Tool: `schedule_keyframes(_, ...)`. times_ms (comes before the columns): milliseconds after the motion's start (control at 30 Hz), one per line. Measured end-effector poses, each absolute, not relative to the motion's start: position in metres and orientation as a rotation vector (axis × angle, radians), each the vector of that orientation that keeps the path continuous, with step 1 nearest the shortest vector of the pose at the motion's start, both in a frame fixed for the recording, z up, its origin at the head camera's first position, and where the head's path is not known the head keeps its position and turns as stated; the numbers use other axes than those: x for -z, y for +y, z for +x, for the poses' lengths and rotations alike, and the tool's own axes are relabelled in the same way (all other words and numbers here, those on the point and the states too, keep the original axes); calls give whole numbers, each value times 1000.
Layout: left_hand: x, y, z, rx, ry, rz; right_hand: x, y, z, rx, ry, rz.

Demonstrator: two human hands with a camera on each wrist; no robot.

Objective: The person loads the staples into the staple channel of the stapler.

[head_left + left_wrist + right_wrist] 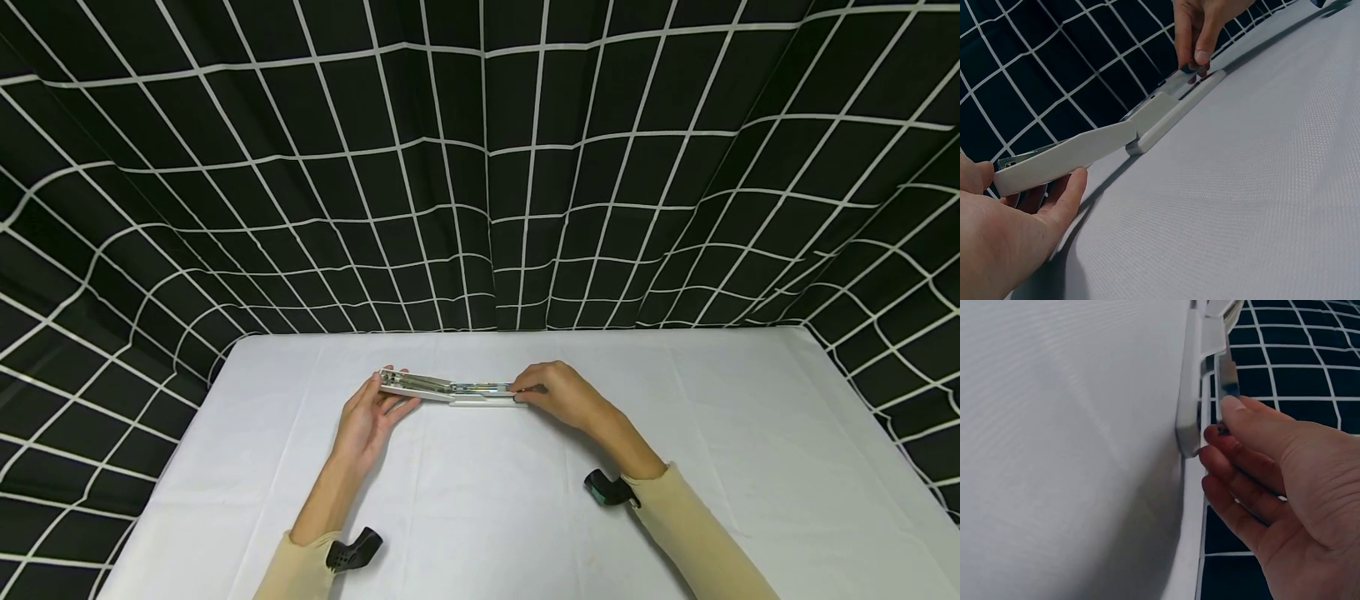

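A white stapler (pixel 427 394) is spread wide, its top arm swung back to the left and its base (pixel 480 403) low over the cloth. My left hand (pixel 367 427) holds the raised top arm (pixel 1072 157) by its far left end, fingers underneath. Metal parts show inside that arm. Over the base lies a shiny metal magazine (pixel 1229 378). Between thumb and forefinger, my right hand (pixel 566 396) pinches the magazine's right end. The other fingers of that hand (pixel 1310 481) are curled loosely beside the base's tip.
A white cloth (pixel 480 500) covers the table. Behind it and at both sides hangs a black curtain (pixel 450 183) with a white grid. A dark wrist camera (pixel 354 550) sits on the left sleeve, and another camera (pixel 607 488) on the right one.
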State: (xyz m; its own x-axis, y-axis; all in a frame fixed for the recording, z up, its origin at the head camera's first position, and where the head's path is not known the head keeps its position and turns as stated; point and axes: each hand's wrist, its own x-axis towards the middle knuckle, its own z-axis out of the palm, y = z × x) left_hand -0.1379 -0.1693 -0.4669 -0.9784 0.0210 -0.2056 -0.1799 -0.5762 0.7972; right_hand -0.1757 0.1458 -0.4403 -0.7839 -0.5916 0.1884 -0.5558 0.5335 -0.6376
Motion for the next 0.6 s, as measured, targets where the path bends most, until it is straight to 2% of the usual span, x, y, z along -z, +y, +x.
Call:
schedule_keyframes(300,465,-168,-139,-2671,1404,-247,445,151,-173,1127,2720,-884)
schedule_keyframes(600,468,-166,-140,-2689,1445,-56,452,150,-178,1108,2687,-814)
